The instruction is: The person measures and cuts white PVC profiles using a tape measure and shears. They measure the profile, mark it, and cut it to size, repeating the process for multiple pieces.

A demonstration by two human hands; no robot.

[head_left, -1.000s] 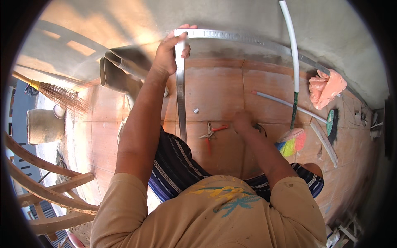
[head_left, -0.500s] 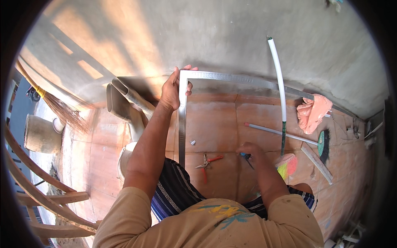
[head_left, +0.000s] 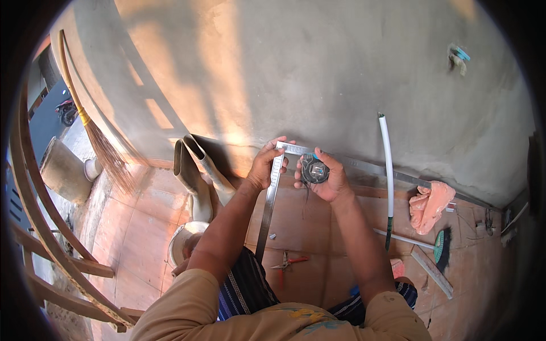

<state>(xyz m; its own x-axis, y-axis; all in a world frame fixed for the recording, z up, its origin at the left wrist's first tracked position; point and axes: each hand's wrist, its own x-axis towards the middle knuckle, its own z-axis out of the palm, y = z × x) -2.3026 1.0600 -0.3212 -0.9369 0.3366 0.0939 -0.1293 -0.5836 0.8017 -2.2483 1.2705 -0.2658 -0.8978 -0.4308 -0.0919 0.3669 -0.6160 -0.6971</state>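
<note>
Scene: A person crouches over a tiled floor (head_left: 142,227) by a grey plastered wall (head_left: 318,74), working a metal framing square (head_left: 272,193) — seen from above.
Left hand: The left hand (head_left: 263,168) is closed around the square near its corner, thumb and fingers pinching the upright blade.
Right hand: The right hand (head_left: 325,177) is curled around a small round black tape measure (head_left: 314,169), cupping it in the palm just right of the square's corner.
Where the square sits: Held off the floor at the middle of the scene, close to the foot of the wall, its corner between the two hands.
Axis and pointing: The long blade runs from the corner at the far end back toward the person's knees, almost straight near-to-far; the shorter arm points right along the wall base.
Doing it well: By my reading, the measuring goes best if the left hand keeps the corner steady and the blade untwisted, while the tape case stays tight against the arm so the reading starts true.
Around them: Red-handled snips (head_left: 289,262) lie on the floor near the knees; a white pipe (head_left: 387,165) leans at the right, beside a crumpled orange cloth (head_left: 429,206) — a broom (head_left: 94,136) and pale rubber boots (head_left: 196,170) stand at the left.
</note>
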